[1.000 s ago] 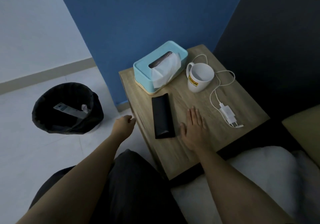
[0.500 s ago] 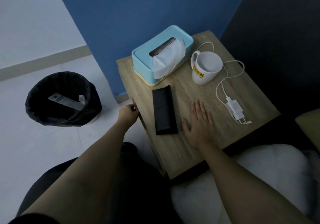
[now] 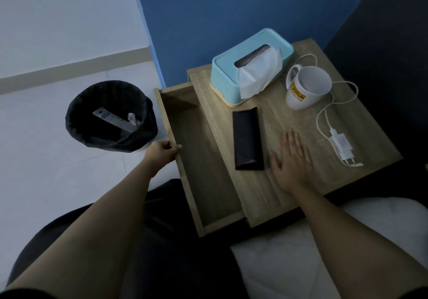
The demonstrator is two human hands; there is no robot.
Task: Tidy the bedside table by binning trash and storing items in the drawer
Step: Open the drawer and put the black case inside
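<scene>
Drawer (image 3: 203,159) stands open, left hand (image 3: 162,154) fingers clenched on its front edge, right hand (image 3: 289,159) flat.

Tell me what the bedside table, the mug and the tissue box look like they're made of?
The bedside table looks like wood or a wood-grain laminate: pale grain lines, matte surface; which of the two is unclear. The mug seems glazed ceramic: smooth white walls, a thick rim and a printed yellow label. The tissue box appears to be moulded plastic: even light-blue colour and rounded corners, on a light, possibly wooden, base.
</scene>
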